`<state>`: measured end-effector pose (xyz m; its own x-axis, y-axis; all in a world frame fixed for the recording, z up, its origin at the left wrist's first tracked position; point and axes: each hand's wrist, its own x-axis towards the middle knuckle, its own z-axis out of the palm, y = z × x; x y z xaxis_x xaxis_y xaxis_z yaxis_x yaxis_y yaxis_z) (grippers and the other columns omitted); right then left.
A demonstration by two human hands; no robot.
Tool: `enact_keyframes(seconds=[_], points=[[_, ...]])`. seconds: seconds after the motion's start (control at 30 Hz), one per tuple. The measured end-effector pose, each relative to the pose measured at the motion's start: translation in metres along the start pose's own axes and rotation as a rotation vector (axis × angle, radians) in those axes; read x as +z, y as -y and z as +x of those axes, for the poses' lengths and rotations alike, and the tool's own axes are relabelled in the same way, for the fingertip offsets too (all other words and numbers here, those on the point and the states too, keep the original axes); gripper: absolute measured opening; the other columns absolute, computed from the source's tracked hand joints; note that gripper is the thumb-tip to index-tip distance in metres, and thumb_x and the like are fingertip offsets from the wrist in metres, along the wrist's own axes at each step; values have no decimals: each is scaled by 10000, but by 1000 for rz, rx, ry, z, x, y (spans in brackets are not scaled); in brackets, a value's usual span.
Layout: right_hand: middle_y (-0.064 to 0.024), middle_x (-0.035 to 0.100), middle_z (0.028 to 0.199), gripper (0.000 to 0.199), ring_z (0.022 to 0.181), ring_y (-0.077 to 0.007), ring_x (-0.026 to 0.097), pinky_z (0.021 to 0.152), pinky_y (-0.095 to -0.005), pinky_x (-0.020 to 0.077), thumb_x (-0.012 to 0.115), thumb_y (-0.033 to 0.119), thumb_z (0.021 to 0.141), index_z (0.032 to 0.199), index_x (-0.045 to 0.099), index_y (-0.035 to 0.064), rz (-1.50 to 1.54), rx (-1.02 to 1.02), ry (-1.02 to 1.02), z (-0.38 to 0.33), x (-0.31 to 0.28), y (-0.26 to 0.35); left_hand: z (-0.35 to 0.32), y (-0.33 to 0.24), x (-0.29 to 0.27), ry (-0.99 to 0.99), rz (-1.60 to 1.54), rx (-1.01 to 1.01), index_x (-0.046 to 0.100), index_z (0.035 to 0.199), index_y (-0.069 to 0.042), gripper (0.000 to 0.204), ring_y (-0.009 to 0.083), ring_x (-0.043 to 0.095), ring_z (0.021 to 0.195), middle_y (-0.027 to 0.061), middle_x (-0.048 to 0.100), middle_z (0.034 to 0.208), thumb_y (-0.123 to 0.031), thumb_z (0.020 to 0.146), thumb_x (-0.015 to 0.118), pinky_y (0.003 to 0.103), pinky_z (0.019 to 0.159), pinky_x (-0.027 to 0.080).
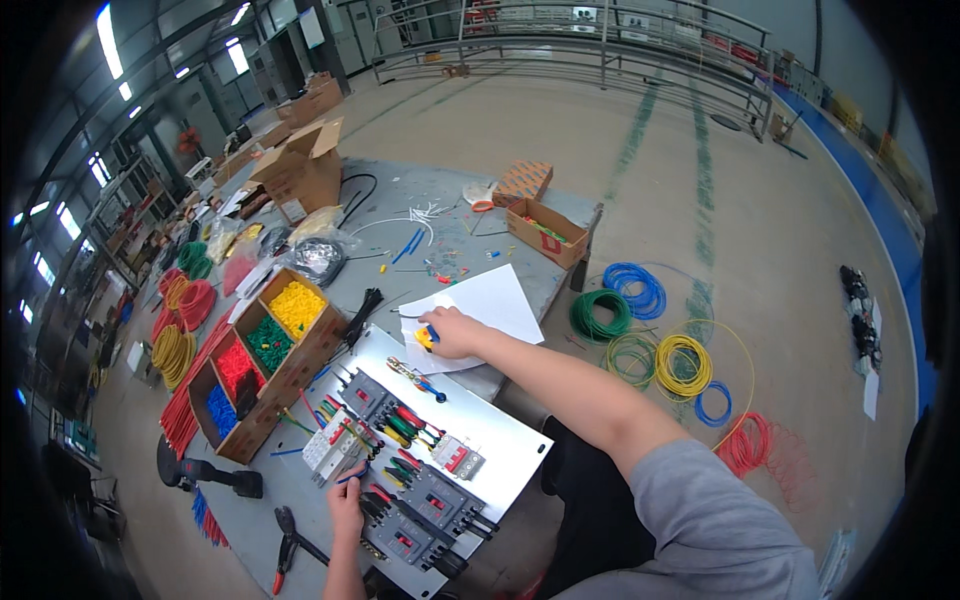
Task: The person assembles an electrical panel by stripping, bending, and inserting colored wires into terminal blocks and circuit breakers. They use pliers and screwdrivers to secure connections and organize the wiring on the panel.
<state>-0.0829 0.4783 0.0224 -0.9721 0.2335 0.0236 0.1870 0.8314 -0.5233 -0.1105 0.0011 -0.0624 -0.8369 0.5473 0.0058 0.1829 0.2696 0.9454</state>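
Note:
A white mounting panel (510, 437) lies on the grey table, carrying grey circuit breakers (440, 500), a white row of small breakers (332, 447) and bundles of coloured wires. At the panel's left edge, my left hand (346, 512) is closed, its fingertips pinching a thin blue wire (352, 476) beside the small breakers. Beyond the panel, my right hand (455, 334) reaches over white paper sheets (505, 305). Its fingers are closed round a small yellow and blue tool (427, 337), whose exact kind I cannot make out.
A divided cardboard box (290, 375) of yellow, green, red and blue caps stands left of the panel. A cordless drill (215, 474) and red-handled pliers (286, 545) lie near left. Wire coils (683, 366) lie on the floor at right. An open small box (546, 232) sits at the table's far corner.

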Motion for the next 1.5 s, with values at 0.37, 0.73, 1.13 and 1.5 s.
enact_keyframes(seconds=[0.37, 0.73, 1.13, 1.5], points=[[-154, 627, 1429, 756, 1311, -350, 620, 1088, -463, 554, 844, 429, 860, 1496, 622, 87, -200, 7, 26, 15, 18, 2, -10, 0, -6, -33, -99, 9, 780, 1305, 21, 310, 150, 676, 1082, 112, 783, 1336, -155, 1093, 638, 296, 971, 508], [-139, 720, 1198, 551, 1089, -291, 752, 825, -404, 629, 481, 514, 1113, 1429, 593, 76, 1895, 84, 684, -76, -17, 133, -79, -113, -16, -237, -221, -3, 663, 977, -36, 276, 117, 614, 850, 31, 664, 908, -271, 1112, 611, 299, 807, 494], [-149, 670, 1185, 524, 1080, -364, 713, 926, -447, 587, 791, 344, 908, 1342, 632, 97, 275, -524, 605, -180, 17, 251, -137, -153, 9, 6, -623, -226, 597, 1186, -34, 219, 79, 660, 917, 33, 703, 1027, -14, 1030, 749, 247, 822, 534], [-111, 672, 1204, 387, 1096, -358, 692, 866, -501, 614, 702, 479, 1019, 1184, 707, 128, -360, -296, 123, -120, -8, 199, -94, -124, -47, -121, 410, 192, 704, 959, -25, 205, 270, 675, 899, 106, 699, 890, -178, 934, 838, 394, 798, 542]])
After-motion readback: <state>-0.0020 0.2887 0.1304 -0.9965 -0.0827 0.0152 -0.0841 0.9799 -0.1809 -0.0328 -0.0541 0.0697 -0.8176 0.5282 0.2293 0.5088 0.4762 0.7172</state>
